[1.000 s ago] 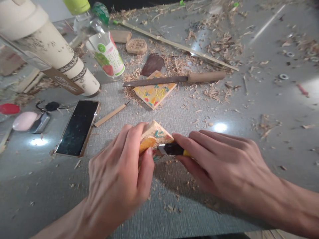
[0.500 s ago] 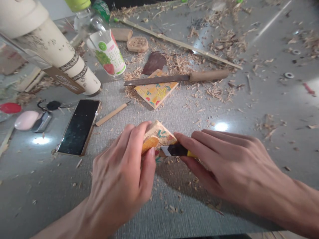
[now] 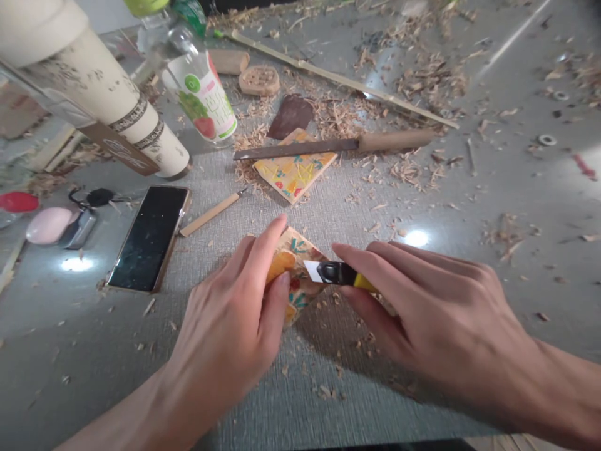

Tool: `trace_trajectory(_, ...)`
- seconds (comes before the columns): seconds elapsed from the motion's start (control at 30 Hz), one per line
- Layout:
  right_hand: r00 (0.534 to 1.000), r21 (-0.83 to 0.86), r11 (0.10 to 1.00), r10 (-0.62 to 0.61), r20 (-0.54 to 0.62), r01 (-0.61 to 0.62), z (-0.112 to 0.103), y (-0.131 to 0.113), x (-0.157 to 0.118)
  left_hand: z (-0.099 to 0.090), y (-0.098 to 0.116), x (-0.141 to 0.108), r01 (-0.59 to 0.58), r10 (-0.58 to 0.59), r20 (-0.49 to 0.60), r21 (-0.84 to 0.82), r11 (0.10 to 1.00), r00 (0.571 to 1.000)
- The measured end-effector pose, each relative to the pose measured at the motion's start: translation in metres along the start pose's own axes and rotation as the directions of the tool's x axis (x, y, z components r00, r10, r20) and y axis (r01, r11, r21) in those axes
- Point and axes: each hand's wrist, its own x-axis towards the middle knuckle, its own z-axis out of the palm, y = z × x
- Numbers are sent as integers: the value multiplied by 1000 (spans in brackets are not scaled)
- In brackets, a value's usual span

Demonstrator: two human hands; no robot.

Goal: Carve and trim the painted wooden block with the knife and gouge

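Note:
My left hand (image 3: 235, 307) grips the left side of a small painted wooden piece (image 3: 305, 289), thumb on top, low over the grey table (image 3: 263, 401). Orange fruit and green leaf shapes decorate its face. Between thumb and fingers of my right hand (image 3: 422, 307) is a utility knife (image 3: 340, 274) with a black and yellow body. Its short blade points left, over the piece; whether it touches the wood I cannot tell. Beyond my hands lies a second painted wooden piece (image 3: 295, 178), with a wooden-handled file (image 3: 319, 147) across it.
To the left are a phone (image 3: 148, 238), a slim wooden-handled carving tool (image 3: 211, 214), a large cream tumbler (image 3: 107, 94) and a clear bottle (image 3: 201, 100). A long thin stick (image 3: 328, 74) crosses the back. Wood shavings (image 3: 422, 81) are scattered over the table.
The knife has risen slightly, and its black tip section is more visible. My left index finger has lifted a little, and the painted piece now lies flatter, with more of its lower face showing.

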Motion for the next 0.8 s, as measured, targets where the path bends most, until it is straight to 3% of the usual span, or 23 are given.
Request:
trace_trajectory(0.17,998,12,1000,-16,62,15,1,5,-2,-3,-1,1,-2,2,-47,-7,1000,999)
trace_trajectory(0.8,998,25,1000,-15,58,14,2,2,-4,0,2,-8,-113,118,-169,40,993,979)
